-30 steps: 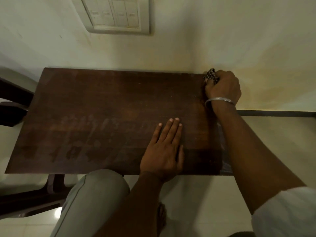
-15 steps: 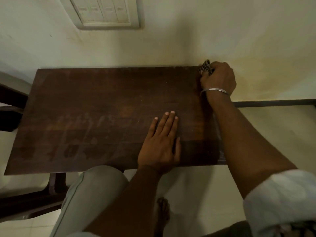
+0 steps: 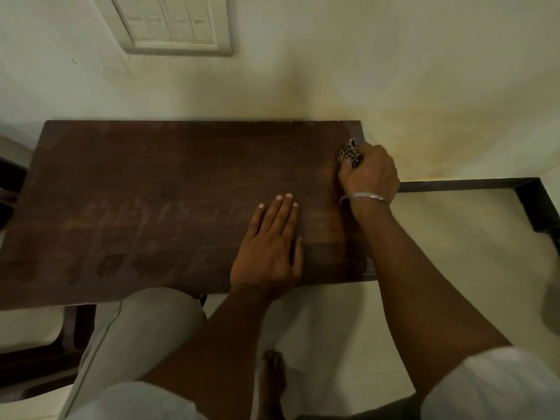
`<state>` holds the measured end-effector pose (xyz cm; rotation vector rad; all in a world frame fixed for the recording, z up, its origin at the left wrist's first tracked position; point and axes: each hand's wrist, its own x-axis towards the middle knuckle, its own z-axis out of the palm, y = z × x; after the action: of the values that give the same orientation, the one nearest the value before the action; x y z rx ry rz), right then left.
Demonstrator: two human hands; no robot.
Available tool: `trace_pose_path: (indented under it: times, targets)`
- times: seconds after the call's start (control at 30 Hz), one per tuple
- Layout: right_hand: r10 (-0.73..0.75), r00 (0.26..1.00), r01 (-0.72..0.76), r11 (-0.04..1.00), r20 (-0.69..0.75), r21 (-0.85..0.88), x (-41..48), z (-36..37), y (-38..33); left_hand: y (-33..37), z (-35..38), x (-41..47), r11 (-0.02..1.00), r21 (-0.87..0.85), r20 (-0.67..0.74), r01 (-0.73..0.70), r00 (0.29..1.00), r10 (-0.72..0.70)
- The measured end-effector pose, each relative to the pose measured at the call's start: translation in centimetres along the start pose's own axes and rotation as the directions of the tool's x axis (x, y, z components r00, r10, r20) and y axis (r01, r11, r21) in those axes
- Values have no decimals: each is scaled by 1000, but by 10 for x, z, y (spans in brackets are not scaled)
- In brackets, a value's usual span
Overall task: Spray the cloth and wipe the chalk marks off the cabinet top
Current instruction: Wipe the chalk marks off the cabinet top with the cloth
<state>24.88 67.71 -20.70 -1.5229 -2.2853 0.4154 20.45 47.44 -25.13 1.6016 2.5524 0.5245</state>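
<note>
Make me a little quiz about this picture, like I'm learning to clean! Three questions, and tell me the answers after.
1. True or false: the left hand lies flat, fingers straight, on the cabinet top.
2. Which hand grips the cloth? A) the left hand B) the right hand C) neither
3. Fill the gap: the faint chalk marks show on the wood to the ___ of the left hand.

Key: 1 true; 2 B; 3 left.
</note>
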Motion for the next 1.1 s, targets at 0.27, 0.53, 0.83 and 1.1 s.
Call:
trace_pose_path:
  times: [0.27,0.53,0.83,1.1]
  targets:
    - [-69,998,68,997,-15,-40,-71,-12,22,-3,-1,-2,1000,-5,6,1,1000,-1]
    - [-17,1000,17,1000,18,-15,-38,-12,12,-2,0,-2,1000,-5,-25,-20,999,20]
    - [-45,999,46,995,20,-85,-122,-28,54,-2,4,-2,1000,6,-33,-25,999,25]
    - [-1,1000,2,997,23,-73,-91,-26,44,-2,4,-3,999,10,-51,-37,998,37]
